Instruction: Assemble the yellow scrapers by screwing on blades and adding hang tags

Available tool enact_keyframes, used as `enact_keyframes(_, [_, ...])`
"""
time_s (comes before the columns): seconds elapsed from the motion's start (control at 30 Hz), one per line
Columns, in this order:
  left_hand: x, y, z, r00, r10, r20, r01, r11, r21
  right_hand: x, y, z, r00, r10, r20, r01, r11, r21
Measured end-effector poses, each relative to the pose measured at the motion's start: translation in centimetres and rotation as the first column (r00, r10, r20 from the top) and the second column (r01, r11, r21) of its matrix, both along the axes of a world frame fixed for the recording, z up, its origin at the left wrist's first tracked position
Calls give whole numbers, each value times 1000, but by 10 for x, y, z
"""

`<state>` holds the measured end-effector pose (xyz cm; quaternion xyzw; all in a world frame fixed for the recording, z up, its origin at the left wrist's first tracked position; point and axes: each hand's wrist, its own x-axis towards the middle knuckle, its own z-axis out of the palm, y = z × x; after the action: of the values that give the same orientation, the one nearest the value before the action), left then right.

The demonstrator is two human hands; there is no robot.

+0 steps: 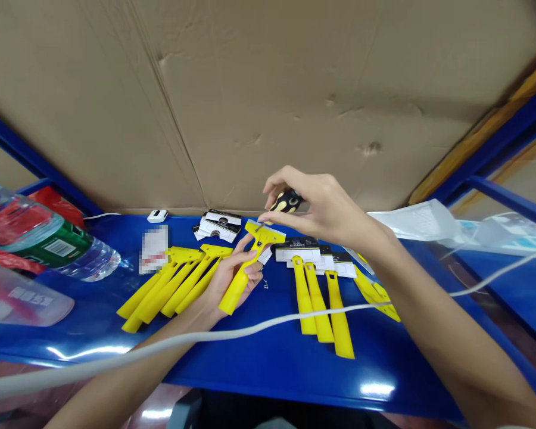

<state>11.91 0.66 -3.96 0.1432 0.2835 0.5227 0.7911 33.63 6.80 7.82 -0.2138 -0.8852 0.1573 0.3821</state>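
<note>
My left hand (pixel 226 277) is closed around the handle of a yellow scraper (pixel 237 287), its wide head tilted up and away from me. Above that head, the fingers of my right hand (pixel 324 202) grip a stubby black-and-yellow screwdriver (pixel 286 201). The screwdriver points down at the scraper head, but whether its tip sits in a screw is too small to tell. Small screws (pixel 265 285) lie on the blue table just right of my left hand. Several more yellow scrapers (pixel 154 295) rest in a row to the left.
Yellow handles (pixel 320 307) lie on the right beside black-and-white cards (pixel 310 250). More cards (pixel 218 226) sit at the back. A white cable (pixel 183 338) crosses the foreground. A water bottle (pixel 56 243) and a plastic cup (pixel 24 298) are at left. Cardboard (pixel 268 107) forms the rear wall.
</note>
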Motion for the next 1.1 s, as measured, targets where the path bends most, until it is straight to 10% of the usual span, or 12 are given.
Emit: enact_keyframes(1.1, [3, 0, -1, 997, -3, -75, 4, 1000, 7, 5, 6, 0, 997, 60, 50, -59, 998, -34])
